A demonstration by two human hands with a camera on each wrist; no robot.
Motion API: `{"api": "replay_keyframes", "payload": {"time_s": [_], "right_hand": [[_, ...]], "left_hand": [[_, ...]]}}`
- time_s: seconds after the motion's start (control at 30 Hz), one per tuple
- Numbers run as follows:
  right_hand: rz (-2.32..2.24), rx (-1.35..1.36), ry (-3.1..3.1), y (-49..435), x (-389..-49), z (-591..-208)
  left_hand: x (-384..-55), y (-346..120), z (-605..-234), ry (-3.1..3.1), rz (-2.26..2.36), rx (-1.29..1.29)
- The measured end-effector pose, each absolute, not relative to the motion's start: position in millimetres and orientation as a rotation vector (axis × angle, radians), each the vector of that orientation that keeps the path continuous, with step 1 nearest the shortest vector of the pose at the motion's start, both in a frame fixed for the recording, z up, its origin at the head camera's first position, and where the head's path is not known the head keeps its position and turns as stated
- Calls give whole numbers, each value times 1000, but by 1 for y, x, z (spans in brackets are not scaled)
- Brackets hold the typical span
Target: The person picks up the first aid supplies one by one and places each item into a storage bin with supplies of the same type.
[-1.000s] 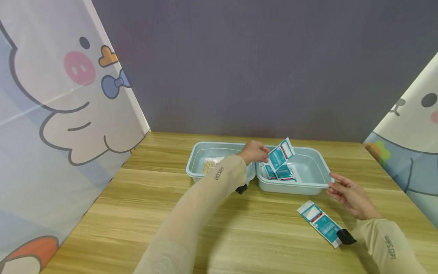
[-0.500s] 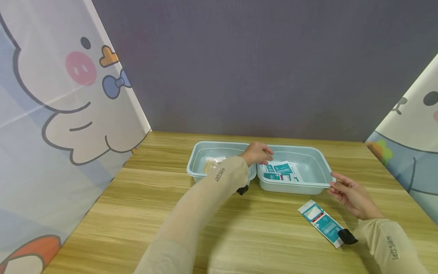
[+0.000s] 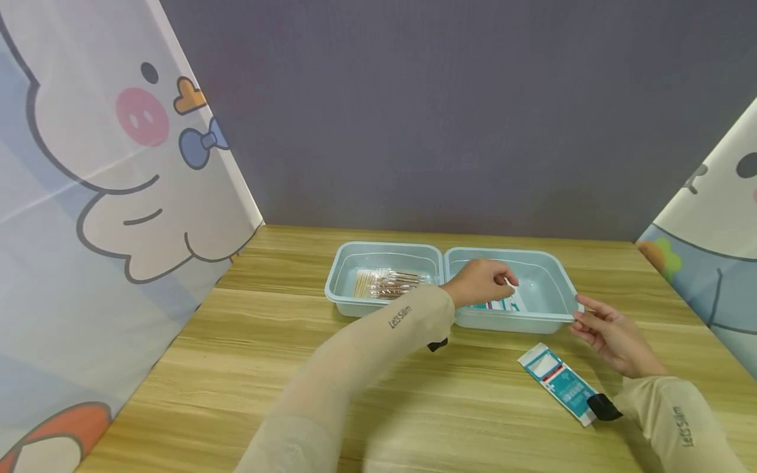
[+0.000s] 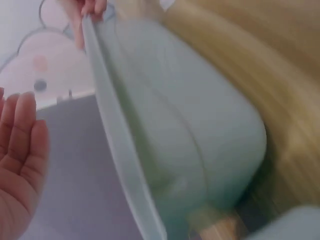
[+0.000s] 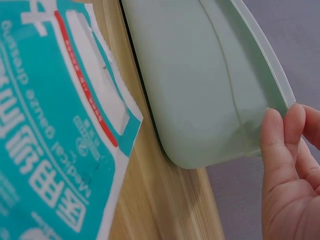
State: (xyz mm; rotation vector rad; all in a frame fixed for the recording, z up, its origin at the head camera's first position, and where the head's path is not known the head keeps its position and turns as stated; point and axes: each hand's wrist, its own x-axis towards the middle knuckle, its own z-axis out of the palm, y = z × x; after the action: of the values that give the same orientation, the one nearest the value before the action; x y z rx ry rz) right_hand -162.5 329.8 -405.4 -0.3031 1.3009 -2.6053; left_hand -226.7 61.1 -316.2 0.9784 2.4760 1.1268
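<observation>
My left hand (image 3: 479, 282) hovers over the right-hand pale blue plastic basin (image 3: 508, 322), its fingers loosely bent and holding nothing. Beneath it, gauze dressing packets (image 3: 503, 305) lie in that basin, mostly hidden by the hand. At the basin's front right corner, my right hand (image 3: 615, 338) pinches the rim between thumb and fingers, which the right wrist view also shows. One teal and white gauze dressing packet (image 3: 558, 384) lies on the table just left of my right wrist; its "Medical gauze dressing" print reads clearly in the right wrist view.
A second pale blue basin (image 3: 355, 307) stands against the first on its left, with clear-wrapped cotton swabs (image 3: 396, 284) and thin wooden sticks (image 3: 363, 282) inside. A dark grey panel (image 3: 443, 131) rises behind the wood-grain table (image 3: 248, 368); cartoon-printed sheets (image 3: 53, 263) flank it.
My left hand lets a gauze dressing packet drop into the right basin, then moves right over it, uncovering the swabs in the left basin. My right hand stays on the rim.
</observation>
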Motion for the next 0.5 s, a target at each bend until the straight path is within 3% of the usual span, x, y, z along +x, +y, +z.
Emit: {"api": "replay_keyframes", "payload": {"time_s": [0.2,0.5], "right_hand": [[-2618,-298,1311,329,-163,-404],[-2579,-290,1342,330,-162,-404]], "left_hand": [[-211,78,-317,2486,916,1230],[-200,93,-326,2439,793,1292]]}}
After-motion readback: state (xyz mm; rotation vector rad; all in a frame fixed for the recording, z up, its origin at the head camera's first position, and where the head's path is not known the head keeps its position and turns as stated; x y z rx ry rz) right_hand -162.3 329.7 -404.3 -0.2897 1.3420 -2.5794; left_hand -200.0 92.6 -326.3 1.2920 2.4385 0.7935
